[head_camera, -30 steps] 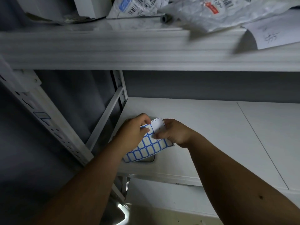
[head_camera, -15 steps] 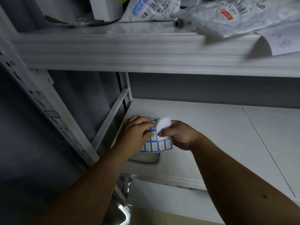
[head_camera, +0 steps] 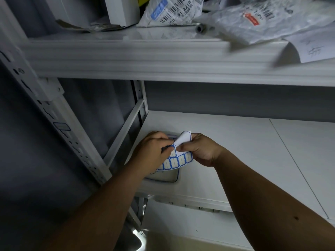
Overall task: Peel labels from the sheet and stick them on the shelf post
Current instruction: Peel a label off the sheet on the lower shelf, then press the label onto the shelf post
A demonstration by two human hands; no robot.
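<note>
A small sheet of blue-bordered white labels [head_camera: 178,160] is held over the lower shelf [head_camera: 235,151], its top edge curled up. My right hand [head_camera: 201,151] grips the sheet at its right side, thumb on the bent-up part. My left hand [head_camera: 154,151] has its fingertips pinched at a label near the sheet's upper left and covers that corner. The white perforated shelf post [head_camera: 59,120] slants down the left; one blue-bordered label [head_camera: 62,127] is stuck on it.
A flat blue-rimmed item [head_camera: 163,176] lies on the lower shelf under the sheet. The upper shelf [head_camera: 145,57] carries plastic mail bags [head_camera: 174,11], a white box [head_camera: 123,9] and a paper note [head_camera: 313,49]. A diagonal brace [head_camera: 125,131] and rear post [head_camera: 140,98] stand behind my left hand.
The view has shifted down and right relative to the shelf. The sheet's top edge has bent up further between my hands, and my left fingertips have closed in on a label.
</note>
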